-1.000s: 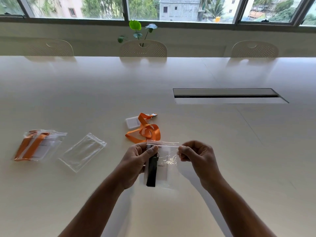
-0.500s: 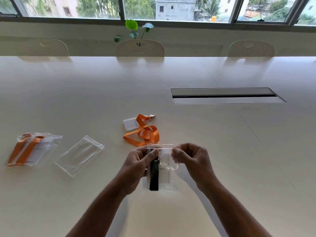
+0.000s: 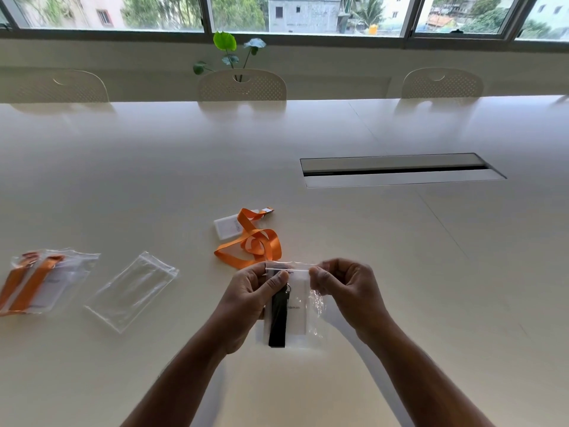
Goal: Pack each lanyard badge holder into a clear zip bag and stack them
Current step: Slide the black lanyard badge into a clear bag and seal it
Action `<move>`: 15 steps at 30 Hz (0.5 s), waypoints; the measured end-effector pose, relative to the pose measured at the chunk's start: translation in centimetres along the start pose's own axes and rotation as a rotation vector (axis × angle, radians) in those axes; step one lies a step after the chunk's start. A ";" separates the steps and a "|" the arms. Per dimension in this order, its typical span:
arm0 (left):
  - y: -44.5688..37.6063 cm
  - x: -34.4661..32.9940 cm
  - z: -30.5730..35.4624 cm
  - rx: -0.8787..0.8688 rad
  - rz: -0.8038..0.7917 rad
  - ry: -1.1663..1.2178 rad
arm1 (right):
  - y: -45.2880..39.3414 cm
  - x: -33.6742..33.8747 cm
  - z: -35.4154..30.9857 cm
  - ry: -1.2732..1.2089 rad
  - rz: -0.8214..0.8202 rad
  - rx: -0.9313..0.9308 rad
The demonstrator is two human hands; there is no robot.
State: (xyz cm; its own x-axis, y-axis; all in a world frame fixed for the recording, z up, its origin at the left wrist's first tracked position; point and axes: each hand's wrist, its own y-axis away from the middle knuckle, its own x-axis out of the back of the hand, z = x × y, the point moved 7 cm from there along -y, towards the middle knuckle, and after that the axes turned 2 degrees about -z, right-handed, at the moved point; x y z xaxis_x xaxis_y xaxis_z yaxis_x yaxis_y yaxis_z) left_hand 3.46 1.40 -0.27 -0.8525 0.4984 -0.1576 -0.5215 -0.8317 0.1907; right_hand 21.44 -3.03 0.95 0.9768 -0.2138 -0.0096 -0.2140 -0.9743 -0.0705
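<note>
I hold a clear zip bag (image 3: pixel 300 318) upright over the table; a white badge holder with a black lanyard (image 3: pixel 278 322) sits inside it. My left hand (image 3: pixel 249 298) pinches the left end of the zip strip, my right hand (image 3: pixel 345 288) pinches the right end. Just beyond them lies a loose orange lanyard (image 3: pixel 255 245) with its white badge holder (image 3: pixel 227 227). An empty clear zip bag (image 3: pixel 132 292) lies to the left. At the far left is a bagged orange lanyard (image 3: pixel 37 282).
The white table (image 3: pixel 400 272) has a recessed cable slot (image 3: pixel 397 171) at the right rear. Three pale chairs (image 3: pixel 241 86) stand along the far edge, with a green plant (image 3: pixel 229 52) behind the middle one and windows beyond.
My right hand has slid leftward along the zip strip, closer to my left hand. The bag stays in front of me.
</note>
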 end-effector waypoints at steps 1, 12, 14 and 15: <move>-0.1 0.0 0.0 0.003 -0.004 -0.001 | -0.1 0.0 0.0 0.014 -0.005 0.001; -0.7 0.5 -0.6 0.017 0.050 -0.012 | -0.1 0.0 0.3 0.010 -0.060 -0.092; -0.6 0.8 -0.5 0.023 0.069 -0.015 | -0.1 0.5 0.2 0.025 -0.059 -0.110; -0.5 0.9 -0.6 0.026 0.075 -0.025 | -0.1 0.6 0.1 0.040 -0.064 -0.116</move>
State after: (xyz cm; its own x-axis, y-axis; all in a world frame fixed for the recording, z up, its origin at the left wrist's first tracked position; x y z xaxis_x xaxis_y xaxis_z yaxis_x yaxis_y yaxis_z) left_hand 2.95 2.18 -1.06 -0.8896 0.4414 -0.1175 -0.4568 -0.8603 0.2263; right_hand 22.06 -3.09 0.80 0.9880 -0.1510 0.0310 -0.1523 -0.9872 0.0467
